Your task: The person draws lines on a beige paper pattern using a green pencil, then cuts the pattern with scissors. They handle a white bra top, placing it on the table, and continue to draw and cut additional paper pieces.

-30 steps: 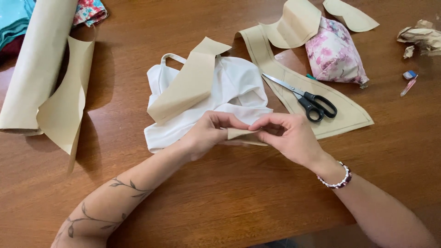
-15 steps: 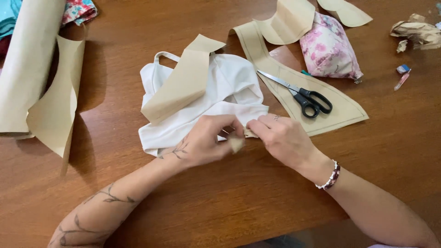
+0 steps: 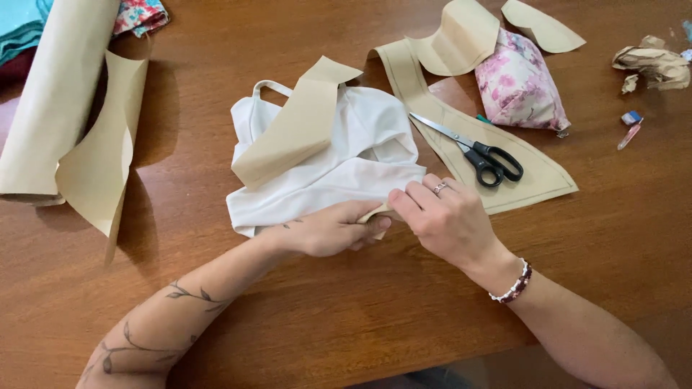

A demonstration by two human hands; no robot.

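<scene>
A white fabric garment (image 3: 339,169) lies bunched on the wooden table (image 3: 346,317). A folded tan paper pattern piece (image 3: 295,130) rests on top of it. My left hand (image 3: 328,229) and my right hand (image 3: 443,216) meet at the garment's near edge. Both pinch a small tan paper piece (image 3: 375,214) against the fabric hem. Black-handled scissors (image 3: 479,153) lie on a long tan paper pattern (image 3: 533,176) just beyond my right hand.
A roll of tan paper (image 3: 54,94) with a loose cut flap lies at the left. A pink floral pouch (image 3: 515,86), more cut paper shapes (image 3: 461,32), a crumpled paper ball (image 3: 652,61) and a small eraser (image 3: 631,117) sit at the far right.
Both hands have slid left along the garment's near edge and closed together on the small paper piece. The view has drifted slightly.
</scene>
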